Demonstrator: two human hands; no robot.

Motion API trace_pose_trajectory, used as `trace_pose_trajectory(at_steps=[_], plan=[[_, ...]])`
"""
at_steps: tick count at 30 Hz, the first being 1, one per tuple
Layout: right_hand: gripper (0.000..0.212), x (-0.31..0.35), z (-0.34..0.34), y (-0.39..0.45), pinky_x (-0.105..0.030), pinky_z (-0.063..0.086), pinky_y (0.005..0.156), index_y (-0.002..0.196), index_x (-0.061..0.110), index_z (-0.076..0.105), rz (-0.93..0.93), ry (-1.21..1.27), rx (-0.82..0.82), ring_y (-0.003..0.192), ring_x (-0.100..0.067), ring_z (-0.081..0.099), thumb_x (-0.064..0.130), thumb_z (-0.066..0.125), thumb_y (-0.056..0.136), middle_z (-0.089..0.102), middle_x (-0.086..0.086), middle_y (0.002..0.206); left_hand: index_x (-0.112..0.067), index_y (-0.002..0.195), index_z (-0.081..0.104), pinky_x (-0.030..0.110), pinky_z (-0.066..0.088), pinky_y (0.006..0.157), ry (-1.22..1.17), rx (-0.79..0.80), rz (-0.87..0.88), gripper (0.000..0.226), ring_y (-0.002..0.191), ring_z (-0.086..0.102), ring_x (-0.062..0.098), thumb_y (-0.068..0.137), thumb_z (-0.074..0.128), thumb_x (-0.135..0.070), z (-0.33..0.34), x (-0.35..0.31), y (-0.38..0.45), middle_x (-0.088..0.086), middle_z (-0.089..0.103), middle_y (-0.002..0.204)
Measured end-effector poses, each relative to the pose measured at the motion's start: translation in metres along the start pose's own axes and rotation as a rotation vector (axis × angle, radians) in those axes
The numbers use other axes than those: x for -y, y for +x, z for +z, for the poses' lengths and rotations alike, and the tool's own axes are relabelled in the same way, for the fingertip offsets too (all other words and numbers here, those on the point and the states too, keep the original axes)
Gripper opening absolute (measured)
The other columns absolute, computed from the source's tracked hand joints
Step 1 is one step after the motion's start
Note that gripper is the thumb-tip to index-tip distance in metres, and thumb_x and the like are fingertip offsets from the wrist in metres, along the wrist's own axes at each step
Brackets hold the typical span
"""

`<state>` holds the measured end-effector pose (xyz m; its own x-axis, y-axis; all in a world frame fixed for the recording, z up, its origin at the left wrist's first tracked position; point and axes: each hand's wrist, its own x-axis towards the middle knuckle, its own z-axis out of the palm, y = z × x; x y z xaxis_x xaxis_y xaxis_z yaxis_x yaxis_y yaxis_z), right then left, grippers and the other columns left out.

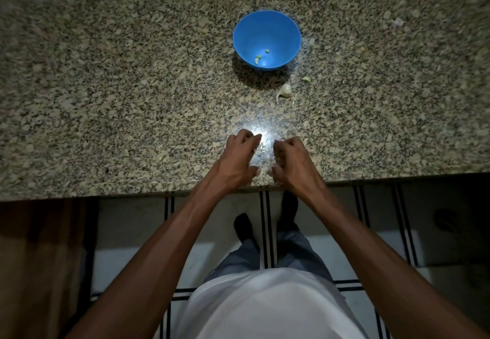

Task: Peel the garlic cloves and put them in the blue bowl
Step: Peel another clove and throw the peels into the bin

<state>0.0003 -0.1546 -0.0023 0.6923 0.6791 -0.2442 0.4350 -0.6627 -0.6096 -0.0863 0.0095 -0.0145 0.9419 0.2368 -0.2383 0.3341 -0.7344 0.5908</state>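
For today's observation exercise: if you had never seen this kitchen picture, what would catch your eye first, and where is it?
The blue bowl stands out most, at the far middle of the speckled granite counter, with two small pale pieces inside. Next comes the bright glare on the stone near the front edge, between the left hand and right hand, both with curled fingers. An unpeeled garlic clove lies just in front of the bowl, to its right.

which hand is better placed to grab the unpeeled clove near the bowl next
Probably the right hand. The unpeeled clove lies right of the blue bowl, on the right hand's side; the left hand would have to cross over. Both hands hover with fingers curled; whether either holds anything is unclear.
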Motion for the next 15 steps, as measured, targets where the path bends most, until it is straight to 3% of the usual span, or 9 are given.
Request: trace_pose_trajectory(at_steps=[4,9,10,13,15], plan=[[0.015,0.008,0.016,0.001,-0.026,0.052,0.07,0.107,0.006,0.064,-0.065,-0.082,-0.048,0.087,-0.02,0.057,0.002,0.071,0.094,0.048,-0.006,0.11,-0.004,0.131,0.065,0.047,0.054,0.089,0.059,-0.048,0.084,0.047,0.109,0.057,0.029,0.086,0.08,-0.012,0.003,0.002,0.007,0.011,0.056,0.127],[0.016,0.01,0.017,0.01,-0.043,0.058,0.06,0.113,-0.001,0.069,-0.11,-0.07,-0.112,0.076,-0.021,0.059,0.001,0.06,0.1,0.052,-0.008,0.106,-0.003,0.12,0.075,0.044,0.059,0.084,-0.069,-0.171,0.056,0.024,0.094,0.067,0.024,0.098,0.064,-0.005,0.003,0.002,0.003,0.01,0.066,0.111],[0.018,0.01,0.014,0.011,-0.038,0.059,0.06,0.115,-0.001,0.07,-0.11,-0.052,-0.114,0.077,-0.022,0.061,-0.002,0.06,0.1,0.055,-0.009,0.106,-0.003,0.119,0.075,0.043,0.06,0.084,-0.1,-0.195,0.037,0.023,0.093,0.067,0.022,0.099,0.063,-0.006,0.002,0.003,0.002,0.009,0.068,0.11],[0.025,0.005,-0.001,0.013,-0.007,0.048,0.068,0.121,0.0,0.073,-0.069,0.008,-0.147,0.089,-0.021,0.063,-0.004,0.064,0.099,0.06,-0.01,0.111,-0.008,0.121,0.075,0.036,0.057,0.085,-0.139,-0.267,0.014,0.023,0.101,0.061,0.019,0.1,0.063,-0.01,-0.003,0.013,-0.004,0.003,0.065,0.109],[0.025,-0.001,-0.006,0.016,-0.013,0.051,0.079,0.122,0.001,0.072,-0.061,-0.001,-0.094,0.102,-0.024,0.061,-0.001,0.068,0.097,0.059,-0.014,0.119,-0.012,0.128,0.072,0.023,0.046,0.09,-0.153,-0.223,-0.006,0.031,0.114,0.051,0.019,0.098,0.07,-0.015,-0.008,0.02,-0.01,0.002,0.058,0.117]])
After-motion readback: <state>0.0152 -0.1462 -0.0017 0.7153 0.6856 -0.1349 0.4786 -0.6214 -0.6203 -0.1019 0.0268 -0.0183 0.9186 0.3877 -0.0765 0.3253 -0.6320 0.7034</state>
